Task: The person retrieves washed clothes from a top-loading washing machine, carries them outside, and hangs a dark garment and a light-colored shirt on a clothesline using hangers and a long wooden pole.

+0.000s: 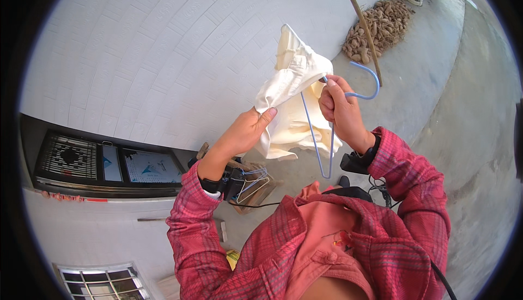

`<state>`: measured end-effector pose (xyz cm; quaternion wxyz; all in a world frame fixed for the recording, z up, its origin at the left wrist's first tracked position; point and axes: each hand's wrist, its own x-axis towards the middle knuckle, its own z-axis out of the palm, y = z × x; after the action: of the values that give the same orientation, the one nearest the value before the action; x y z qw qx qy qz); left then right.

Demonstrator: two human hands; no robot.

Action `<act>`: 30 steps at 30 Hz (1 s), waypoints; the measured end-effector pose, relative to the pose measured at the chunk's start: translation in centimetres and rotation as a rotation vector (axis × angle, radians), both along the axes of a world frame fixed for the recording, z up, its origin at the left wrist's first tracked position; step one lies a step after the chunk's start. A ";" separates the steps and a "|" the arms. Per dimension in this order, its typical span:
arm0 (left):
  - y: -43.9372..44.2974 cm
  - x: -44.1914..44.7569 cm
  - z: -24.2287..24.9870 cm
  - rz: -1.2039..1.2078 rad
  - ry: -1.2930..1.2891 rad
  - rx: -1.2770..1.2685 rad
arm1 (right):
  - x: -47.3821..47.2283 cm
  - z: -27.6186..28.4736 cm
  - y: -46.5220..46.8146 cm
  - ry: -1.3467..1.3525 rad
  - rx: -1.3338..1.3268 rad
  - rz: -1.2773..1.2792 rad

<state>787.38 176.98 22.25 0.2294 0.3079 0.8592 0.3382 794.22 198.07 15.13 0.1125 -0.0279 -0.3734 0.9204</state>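
A cream-coloured garment (pixel 292 69) with gathered fabric hangs in front of me, partly over a blue hanger (pixel 312 132). My left hand (pixel 247 130) pinches the garment's near-left edge between thumb and fingers. Just below the hook, my right hand (pixel 339 104) grips the hanger, whose hook points up and to the right. One hanger arm runs under the cloth towards the garment's far tip, and part of it is hidden. The other arm stands bare, its rounded end hanging below my right hand.
A wooden stool (pixel 261 189) bears several hangers (pixel 253 181) below my left wrist. A heap of sweet-potato-like tubers (pixel 378 30) lies on the concrete floor (pixel 449 136), a wooden pole (pixel 363 26) leaning across it. A white tiled wall (pixel 163 46) rises at left, with a dark door (pixel 110 161).
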 end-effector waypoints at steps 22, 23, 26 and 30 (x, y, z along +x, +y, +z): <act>12.7 -1.2 2.9 -0.095 -0.105 0.184 | -1.3 1.9 9.9 0.460 0.503 -0.773; 13.2 -0.8 3.2 -0.098 -0.207 0.249 | -1.5 2.0 9.9 0.458 0.462 -0.782; 14.7 -0.5 3.9 -0.082 -0.246 0.303 | -2.3 2.3 9.5 0.425 0.299 -0.808; 16.5 -2.1 4.4 0.034 -0.269 0.362 | -2.7 1.3 7.6 0.352 0.164 -0.619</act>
<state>785.25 193.51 26.64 0.2772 0.2816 0.7514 0.5285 791.51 205.69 16.39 0.4502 0.0286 -0.3947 0.8004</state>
